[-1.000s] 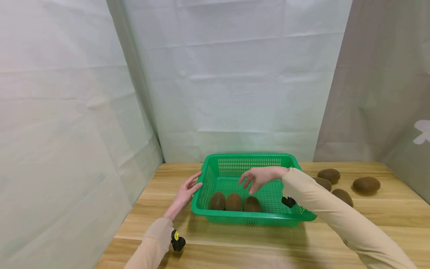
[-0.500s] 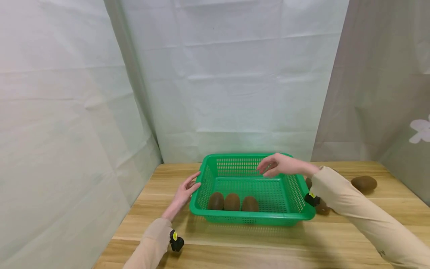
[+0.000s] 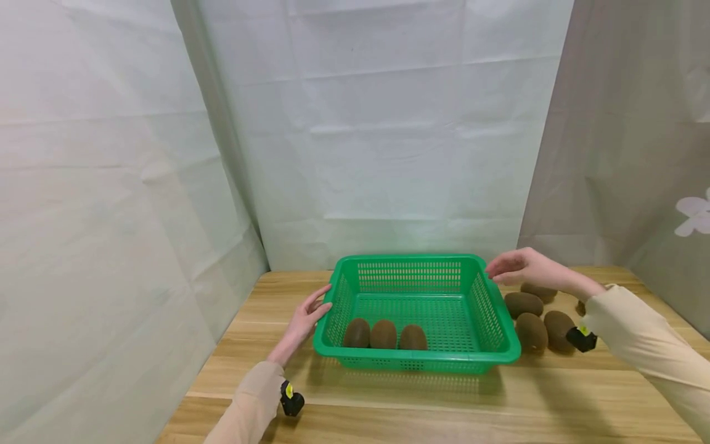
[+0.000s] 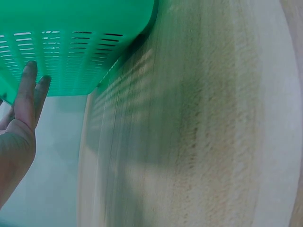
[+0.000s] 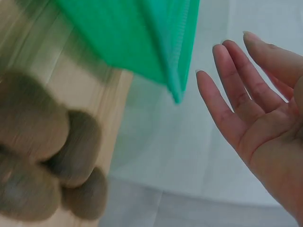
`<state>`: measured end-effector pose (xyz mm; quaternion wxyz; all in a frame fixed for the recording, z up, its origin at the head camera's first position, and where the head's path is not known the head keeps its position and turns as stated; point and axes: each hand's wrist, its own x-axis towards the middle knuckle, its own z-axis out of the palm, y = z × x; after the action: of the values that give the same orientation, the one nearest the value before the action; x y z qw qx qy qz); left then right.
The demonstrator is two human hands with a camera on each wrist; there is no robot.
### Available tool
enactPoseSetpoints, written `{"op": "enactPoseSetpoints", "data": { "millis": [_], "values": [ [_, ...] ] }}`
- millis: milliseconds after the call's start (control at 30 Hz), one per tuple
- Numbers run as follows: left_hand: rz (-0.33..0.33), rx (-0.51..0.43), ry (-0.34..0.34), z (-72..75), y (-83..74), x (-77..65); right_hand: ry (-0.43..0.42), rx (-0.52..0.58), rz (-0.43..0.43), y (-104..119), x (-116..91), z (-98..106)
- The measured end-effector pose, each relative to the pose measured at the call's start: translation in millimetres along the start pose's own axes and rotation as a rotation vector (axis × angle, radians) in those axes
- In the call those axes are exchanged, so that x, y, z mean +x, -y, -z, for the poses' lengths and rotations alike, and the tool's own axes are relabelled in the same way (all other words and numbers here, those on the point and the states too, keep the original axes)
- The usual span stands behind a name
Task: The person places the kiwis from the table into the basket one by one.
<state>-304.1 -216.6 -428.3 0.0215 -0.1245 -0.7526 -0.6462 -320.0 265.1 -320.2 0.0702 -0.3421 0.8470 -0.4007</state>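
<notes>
A green plastic basket (image 3: 416,356) with slotted walls stands on the wooden table. Three brown, oval kiwifruit (image 3: 383,334) lie in a row along its near side. My left hand (image 3: 304,316) rests on the basket's left rim, and in the left wrist view its fingers (image 4: 26,90) lie extended against the outer wall. Over the basket's right rim hovers my right hand (image 3: 527,269), holding nothing; the right wrist view shows its palm and loosely bent fingers (image 5: 241,90). Right of the basket lie several more kiwifruit (image 3: 531,333), some partly hidden by the right forearm.
The wooden table (image 3: 416,413) runs under everything, with its back edge close behind the basket. White cloth (image 3: 377,154) hangs behind and to the left, and a greyer curtain (image 3: 621,154) hangs at the right. A small black camera (image 3: 582,339) sits on the right wrist.
My right hand has moved from above the inside of the basket rightward to its right rim, uncovering kiwifruit beside the basket. The left hand has stayed on the rim.
</notes>
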Motion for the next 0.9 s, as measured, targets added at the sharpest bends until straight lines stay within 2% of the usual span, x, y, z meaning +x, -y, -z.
{"op": "enactPoseSetpoints", "data": {
  "millis": [233,500,700,900],
  "values": [
    [0.014,0.003,-0.006,0.0,0.2,-0.1,-0.027,0.009,0.002,-23,-36,15],
    [0.004,0.016,0.004,1.0,-0.3,0.0,0.036,0.059,0.057,-57,-73,28],
    [0.012,0.027,-0.008,1.5,-1.5,-0.2,0.071,0.071,0.147,-82,-91,31],
    [0.025,0.030,-0.013,1.4,-1.0,-0.1,0.072,0.056,0.119,-97,-103,27]
  ]
}}
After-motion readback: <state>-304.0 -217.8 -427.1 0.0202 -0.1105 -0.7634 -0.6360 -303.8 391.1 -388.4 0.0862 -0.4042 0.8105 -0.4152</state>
